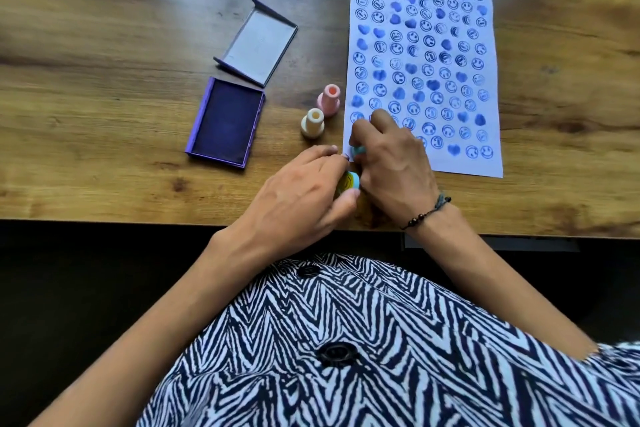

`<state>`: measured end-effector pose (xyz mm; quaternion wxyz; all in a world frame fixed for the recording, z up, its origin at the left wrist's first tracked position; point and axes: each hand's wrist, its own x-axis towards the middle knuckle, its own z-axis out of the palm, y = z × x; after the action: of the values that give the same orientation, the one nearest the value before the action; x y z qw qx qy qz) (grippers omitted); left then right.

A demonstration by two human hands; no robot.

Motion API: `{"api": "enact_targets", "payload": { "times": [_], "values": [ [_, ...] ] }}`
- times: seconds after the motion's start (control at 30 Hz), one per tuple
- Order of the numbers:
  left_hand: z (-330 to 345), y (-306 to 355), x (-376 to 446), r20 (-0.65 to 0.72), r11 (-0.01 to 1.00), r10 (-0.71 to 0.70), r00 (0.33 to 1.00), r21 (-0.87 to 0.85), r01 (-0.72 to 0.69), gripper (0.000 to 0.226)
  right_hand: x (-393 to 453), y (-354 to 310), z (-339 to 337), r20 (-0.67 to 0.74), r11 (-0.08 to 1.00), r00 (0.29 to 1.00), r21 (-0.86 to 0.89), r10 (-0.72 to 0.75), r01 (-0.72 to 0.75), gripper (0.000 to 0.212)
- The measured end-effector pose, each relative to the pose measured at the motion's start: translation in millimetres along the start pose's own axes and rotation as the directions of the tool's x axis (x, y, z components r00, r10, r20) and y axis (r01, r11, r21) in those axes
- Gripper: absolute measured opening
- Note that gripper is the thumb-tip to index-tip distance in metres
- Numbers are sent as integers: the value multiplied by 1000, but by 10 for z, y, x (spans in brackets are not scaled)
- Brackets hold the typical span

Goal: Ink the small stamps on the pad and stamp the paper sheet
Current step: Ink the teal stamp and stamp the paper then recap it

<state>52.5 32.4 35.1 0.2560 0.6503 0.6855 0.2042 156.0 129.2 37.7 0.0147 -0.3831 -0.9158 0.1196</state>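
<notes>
Wooden table (pixel 104 45); right hand (pixel 391 156) presses stamp (pixel 357 150) onto paper sheet (pixel 485 80).

A brown wood-grain table (pixel 121 45) with dark knots fills the upper frame, its near edge running straight across. Below it, a black-and-white zebra-striped garment (pixel 381 357) – two round black buttons (pixel 337 354) down its front. A dark beaded bracelet (pixel 427 213) circles one wrist – knotted with grey cord.

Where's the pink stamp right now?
The small pink plastic stamp stands upright on the wooden table, between the white stamped paper sheet and the cream stamp.
</notes>
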Motion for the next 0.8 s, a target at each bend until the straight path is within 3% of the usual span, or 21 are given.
{"api": "enact_targets", "payload": {
  "times": [0.23, 0.37, 0.47, 0.6, 0.7, 0.8],
  "values": [
    [-17, -6, 11, -9, 999, -5, 1000, -40, 5, 58, 4, 14, 2, -6, 1000, 1000, 28, -9, 9, 15],
    [-6, -16, 13, 4, 1000, -16, 1000, -24, 16, 43, 24, -2, -43, 24, 1000, 1000, 30, -11, 10, 15],
    [-11, -9, 22, -9, 1000, -7, 1000, -10, 7, 34, -1, 126, -183, -7, 975, 999, 221, 34, -32, 14],
    [-24, -13, 16, -8, 1000, -15, 1000, -22, 15, 34, -103, 400, -492, -166, 784, 936, 601, 312, -155, 14],
    [-14, 7, 18, -24, 999, -26, 999, -27, 25, 36, -222, 539, -536, -112, 614, 880, 756, 462, -226, 23],
    [-7, 26, 17, -57, 997, -27, 998, -69, 23, 36, -317, 534, -471, -32, 513, 879, 822, 476, -248, 24]
  ]
}}
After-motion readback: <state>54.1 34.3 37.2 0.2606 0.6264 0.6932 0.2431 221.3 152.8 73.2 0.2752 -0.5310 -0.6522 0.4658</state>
